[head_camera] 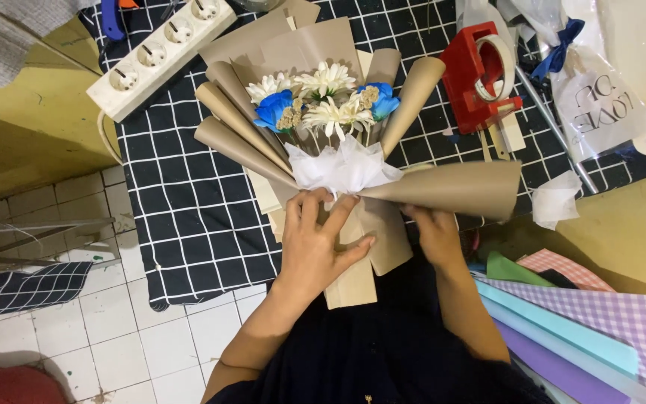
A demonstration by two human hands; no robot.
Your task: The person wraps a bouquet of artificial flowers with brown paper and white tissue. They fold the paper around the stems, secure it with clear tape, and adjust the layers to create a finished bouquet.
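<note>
A flower bouquet point(323, 105) with white daisies and blue roses lies on a black-and-white checked cloth point(188, 202), wrapped in folded beige paper with white tissue point(342, 168) at its neck. My left hand point(314, 247) presses flat on the beige wrap at the stem end, fingers spread. My right hand point(434, 232) grips the lower edge of a beige paper sheet point(450, 188) rolled into a cone to the bouquet's right.
A white power strip point(160, 52) lies at the back left. A red tape dispenser point(480, 75) stands right of the bouquet, beside a clear bag with a blue ribbon point(600, 97). Coloured paper sheets point(585, 322) are stacked at the lower right. White floor tiles point(114, 322) are below.
</note>
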